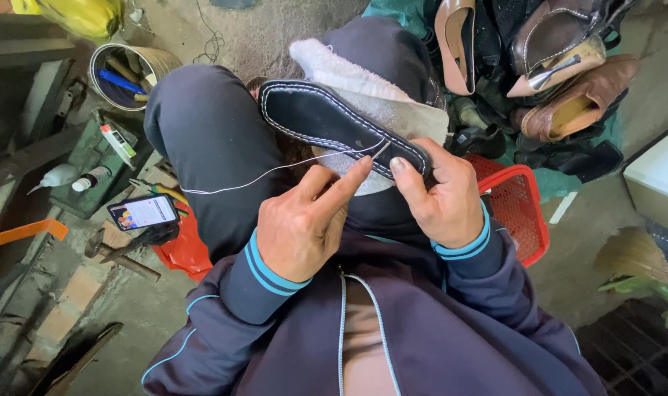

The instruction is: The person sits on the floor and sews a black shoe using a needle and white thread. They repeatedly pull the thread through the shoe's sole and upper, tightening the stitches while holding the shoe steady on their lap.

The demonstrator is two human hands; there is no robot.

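A black shoe sole (326, 121) with white stitching along its rim lies across my lap on a pale cloth (392, 103). My right hand (444, 198) grips the sole's near end and pinches a thin needle (381, 150) against the edge. My left hand (304, 224) is beside it, with forefinger and thumb on the white thread (253, 176) where it leaves the stitching. The thread trails left over my dark trouser leg.
A pile of worn shoes (561, 73) lies at the upper right beside a red basket (524, 205). To the left are a phone (143, 213), a hammer (125, 257), glue bottles (92, 178) and a tin of tools (125, 77). A white box (660, 176) stands at the right edge.
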